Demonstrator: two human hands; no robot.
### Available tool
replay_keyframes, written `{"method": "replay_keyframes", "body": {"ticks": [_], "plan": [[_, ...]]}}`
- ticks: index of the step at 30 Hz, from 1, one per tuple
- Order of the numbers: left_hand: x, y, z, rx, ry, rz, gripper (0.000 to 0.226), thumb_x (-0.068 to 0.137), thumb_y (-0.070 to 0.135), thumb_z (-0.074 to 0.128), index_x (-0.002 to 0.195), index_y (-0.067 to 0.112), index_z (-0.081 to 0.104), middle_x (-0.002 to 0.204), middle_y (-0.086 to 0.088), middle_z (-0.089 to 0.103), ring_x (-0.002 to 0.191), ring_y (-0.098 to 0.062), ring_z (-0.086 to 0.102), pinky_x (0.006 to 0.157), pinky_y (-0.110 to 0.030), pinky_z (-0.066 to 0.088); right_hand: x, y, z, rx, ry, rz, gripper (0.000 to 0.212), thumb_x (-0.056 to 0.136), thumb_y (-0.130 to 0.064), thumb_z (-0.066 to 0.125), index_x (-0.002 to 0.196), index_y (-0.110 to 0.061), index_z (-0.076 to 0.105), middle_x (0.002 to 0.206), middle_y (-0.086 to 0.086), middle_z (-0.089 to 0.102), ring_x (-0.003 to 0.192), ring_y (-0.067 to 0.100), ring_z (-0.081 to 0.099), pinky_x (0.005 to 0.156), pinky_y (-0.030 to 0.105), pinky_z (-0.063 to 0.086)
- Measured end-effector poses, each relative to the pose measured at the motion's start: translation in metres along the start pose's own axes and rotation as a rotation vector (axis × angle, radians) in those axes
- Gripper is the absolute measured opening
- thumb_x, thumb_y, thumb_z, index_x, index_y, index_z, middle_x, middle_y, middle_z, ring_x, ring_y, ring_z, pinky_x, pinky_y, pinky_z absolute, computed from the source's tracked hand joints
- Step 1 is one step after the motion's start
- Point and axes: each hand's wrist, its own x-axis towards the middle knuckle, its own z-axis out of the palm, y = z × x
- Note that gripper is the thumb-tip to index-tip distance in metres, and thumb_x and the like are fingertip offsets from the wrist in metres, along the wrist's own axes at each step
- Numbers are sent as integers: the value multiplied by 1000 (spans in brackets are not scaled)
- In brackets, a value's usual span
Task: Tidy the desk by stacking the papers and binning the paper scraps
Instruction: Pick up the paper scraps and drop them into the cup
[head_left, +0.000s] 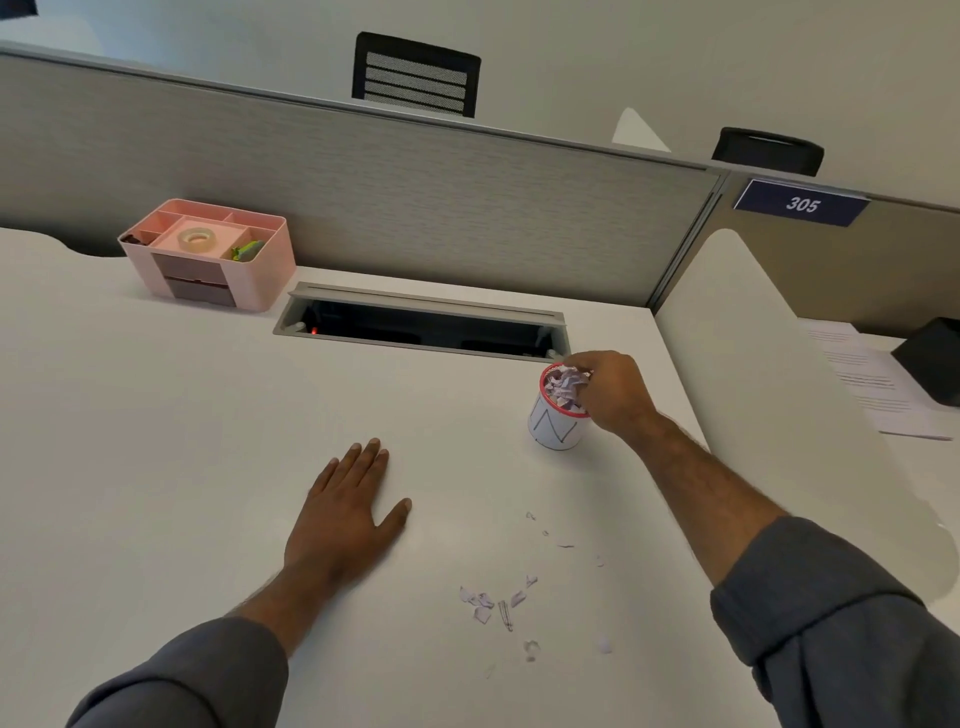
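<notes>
Grey partition (415, 197) backs white desk (156, 441); black chairs (415, 73) beyond.

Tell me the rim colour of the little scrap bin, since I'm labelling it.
Red, on a white bin; head view.

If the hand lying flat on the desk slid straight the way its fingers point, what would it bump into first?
The left hand points up and a bit right across bare desk. The first thing in that line looks like the open cable slot at the back, though the exact aim is hard to judge.
</notes>
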Motion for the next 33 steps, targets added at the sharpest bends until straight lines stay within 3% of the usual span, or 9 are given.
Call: {"method": "replay_keyframes", "body": {"ticks": [12, 15, 18, 20, 23, 27, 30, 33], "plan": [[1, 0, 0, 3, -5, 1, 82, 91, 69, 17, 161, 27, 12, 165, 17, -3, 151, 1, -7, 124, -27, -4, -47, -2, -14, 131, 276, -104, 24, 92, -9, 61, 113, -3, 70, 114, 15, 70, 102, 26, 66, 82, 22, 48], [1, 0, 0, 7, -13, 1, 82, 91, 69, 18, 160, 26, 13, 167, 15, 1, 153, -1, -5, 124, -28, -3, -83, 5, 5, 166, 283, -170, 17, 88, -6, 65, 102, -2, 73, 101, 15, 73, 91, 28, 67, 82, 28, 51], [1, 0, 1, 18, -15, 2, 82, 91, 68, 18, 160, 26, 13, 167, 14, 2, 153, -3, -4, 125, -28, -3, -120, 15, 34, 191, 171, -148, 14, 87, -5, 65, 97, -5, 75, 95, 10, 74, 83, 23, 66, 81, 31, 51], [2, 0, 1, 21, -13, 2, 82, 91, 69, 18, 160, 25, 14, 167, 14, 3, 153, -3, -3, 125, -28, -3, -143, 20, 53, 168, -11, -147, 18, 87, -6, 64, 102, -8, 74, 99, 7, 71, 82, 18, 61, 85, 32, 49], [1, -1, 1, 30, -14, 4, 82, 91, 69, 17, 160, 25, 15, 167, 13, 5, 154, -4, -1, 125, -28, -2, -172, 20, 76, 0, -288, -262, 26, 86, -4, 52, 108, -9, 66, 105, 5, 56, 94, 22, 50, 87, 35, 44], [1, 0, 0, 25, -16, 6, 83, 91, 69, 18, 160, 24, 16, 167, 12, 7, 154, -5, 1, 125, -29, 0, -195, 5, 87, -79, -418, -369, 31, 80, 2, 41, 102, -8, 61, 98, 4, 49, 93, 23, 45, 81, 37, 45], [1, 0, 0, 25, -16, 8, 82, 91, 68, 19, 160, 24, 16, 167, 11, 7, 154, -6, 1, 125, -28, -1, -195, 3, 81, 39, -438, -362, 34, 85, 2, 44, 105, -11, 69, 101, 5, 61, 96, 22, 56, 86, 32, 46], [1, 0, -1, 33, -18, 10, 81, 92, 67, 20, 160, 24, 15, 168, 11, 6, 154, -6, 0, 125, -29, -1, -183, 19, 70, 89, -229, -267, 41, 87, 9, 45, 117, -7, 68, 112, 8, 65, 109, 24, 57, 97, 29, 42]]}}
